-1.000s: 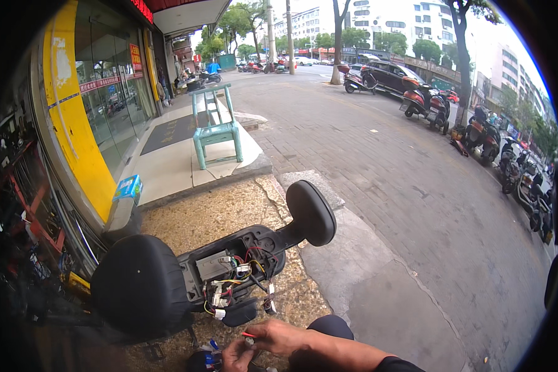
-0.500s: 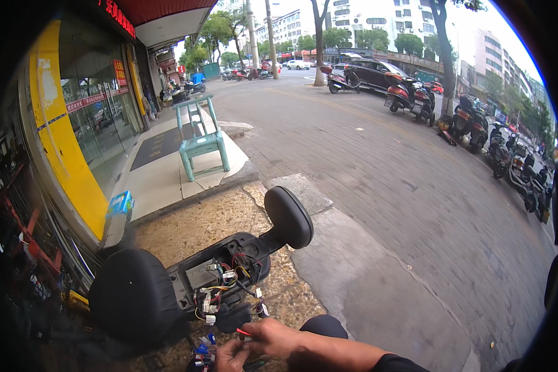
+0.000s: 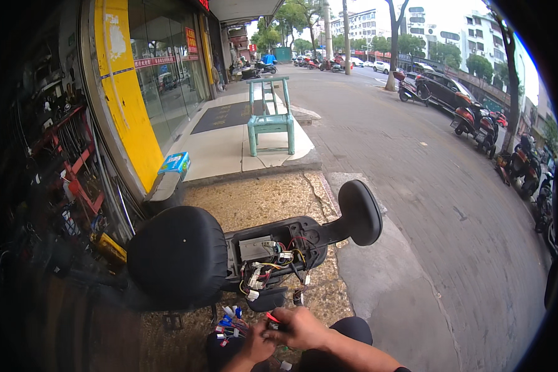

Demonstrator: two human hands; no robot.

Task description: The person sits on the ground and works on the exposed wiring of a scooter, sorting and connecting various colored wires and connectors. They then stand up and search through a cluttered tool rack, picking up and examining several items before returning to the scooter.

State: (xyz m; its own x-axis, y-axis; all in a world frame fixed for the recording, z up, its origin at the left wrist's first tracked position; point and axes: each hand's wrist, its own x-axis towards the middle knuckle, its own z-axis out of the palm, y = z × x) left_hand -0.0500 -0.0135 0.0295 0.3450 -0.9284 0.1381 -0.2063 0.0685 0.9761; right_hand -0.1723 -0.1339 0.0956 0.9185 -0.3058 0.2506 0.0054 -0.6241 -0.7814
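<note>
My left hand (image 3: 257, 344) is closed at the bottom centre, fingertips at a small part with a red piece (image 3: 271, 317). My right hand (image 3: 301, 330) pinches that same part, partly hiding it. Beside them lies a bundle of wires with blue and white plugs (image 3: 228, 321) over my dark-clothed leg. Beyond stands an electric scooter body with a round black seat (image 3: 173, 257) and a smaller black pad (image 3: 359, 212). Its open compartment holds a silver box (image 3: 254, 248) with coloured wires and white connectors (image 3: 255, 276).
A pale green chair (image 3: 270, 127) stands on a tiled step. A blue package (image 3: 175, 162) sits by a yellow pillar (image 3: 124, 111). Red racks with cluttered parts (image 3: 80, 180) line the left. Parked scooters (image 3: 474, 124) and a dark car (image 3: 440, 90) stand along the right.
The view has swung, so the scene sits further right in the picture and more of the cluttered left side shows. Both hands remain together at the small red part, shifted slightly.
</note>
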